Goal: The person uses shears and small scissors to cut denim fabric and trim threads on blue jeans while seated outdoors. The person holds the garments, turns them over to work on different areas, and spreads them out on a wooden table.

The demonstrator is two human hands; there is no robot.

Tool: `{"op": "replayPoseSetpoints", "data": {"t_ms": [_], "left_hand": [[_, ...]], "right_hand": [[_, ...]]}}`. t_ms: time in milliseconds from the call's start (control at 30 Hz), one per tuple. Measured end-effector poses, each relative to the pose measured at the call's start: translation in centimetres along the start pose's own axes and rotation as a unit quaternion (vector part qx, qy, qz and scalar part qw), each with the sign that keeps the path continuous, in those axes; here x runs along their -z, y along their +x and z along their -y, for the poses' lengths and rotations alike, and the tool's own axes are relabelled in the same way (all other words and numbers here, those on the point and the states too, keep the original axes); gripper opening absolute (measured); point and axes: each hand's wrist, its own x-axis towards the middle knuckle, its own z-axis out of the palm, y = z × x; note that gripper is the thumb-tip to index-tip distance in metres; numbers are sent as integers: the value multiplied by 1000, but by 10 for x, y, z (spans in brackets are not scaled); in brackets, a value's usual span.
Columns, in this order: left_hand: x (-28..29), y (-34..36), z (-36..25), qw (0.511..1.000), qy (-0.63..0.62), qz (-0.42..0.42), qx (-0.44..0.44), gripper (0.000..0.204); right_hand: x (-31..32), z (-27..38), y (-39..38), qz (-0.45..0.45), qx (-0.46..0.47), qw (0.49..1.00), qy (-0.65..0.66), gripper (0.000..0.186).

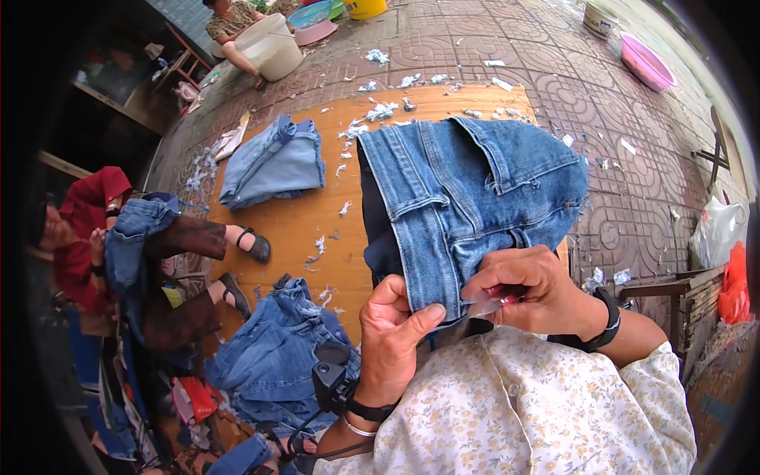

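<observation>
- I see the left hand [392,336] pinching the waistband of the jeans [491,202] above the orange board [293,229]
- Right hand [534,293] curls around a small shiny thing [479,307], kind unclear to me
- If sharp, one slip could nick the left thumb

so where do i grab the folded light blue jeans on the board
Probably by the right edge of the folded jeans, coming from the right, fingers under and thumb on top: they lie flat in stacked layers, and that edge is nearest your left hand.

Folded jeans [273,168] lie on the board [294,229], beyond heaped jeans [273,352] and left of the held jeans [514,190].
</observation>
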Motion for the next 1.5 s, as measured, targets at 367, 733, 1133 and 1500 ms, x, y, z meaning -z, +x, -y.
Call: {"op": "replayPoseSetpoints", "data": {"t_ms": [367,733,1133,1500], "left_hand": [[7,3,4,1000,-1,10,9,19],[2,2,-1,999,28,-12,19,23],[-3,-8,-1,993,106,-40,-35,28],[-29,20,-8,747,560,112,-342,44]], "right_hand": [[11,11,-4,-83,-16,996,16,9],[48,12,-46,-127,-36,982,-135,20],[-7,-11,-1,-7,27,999,-45,18],[7,-7,-5,-19,-174,956,237,12]]}}
